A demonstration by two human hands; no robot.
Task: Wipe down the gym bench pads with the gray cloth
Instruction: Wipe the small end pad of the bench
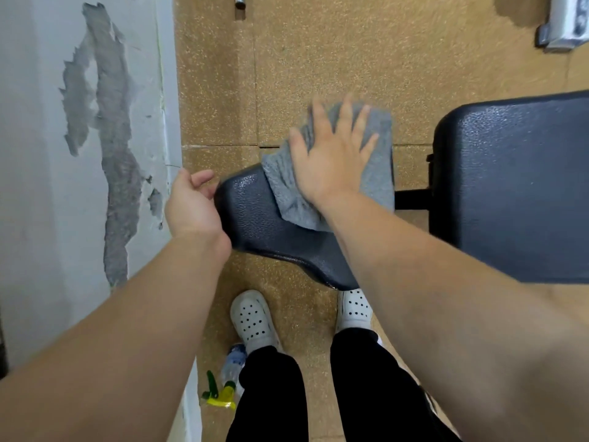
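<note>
The small dark blue seat pad (255,218) of the gym bench lies below me, and the larger back pad (510,186) is to its right. The gray cloth (376,173) is spread over the far part of the seat pad. My right hand (331,154) presses flat on the cloth with its fingers spread. My left hand (191,202) curls around the left end of the seat pad and grips its edge.
A white wall (79,154) with peeling paint runs along the left. A spray bottle (228,381) with a green and yellow trigger lies on the tan floor by my left foot. A metal frame piece (564,23) sits at the top right.
</note>
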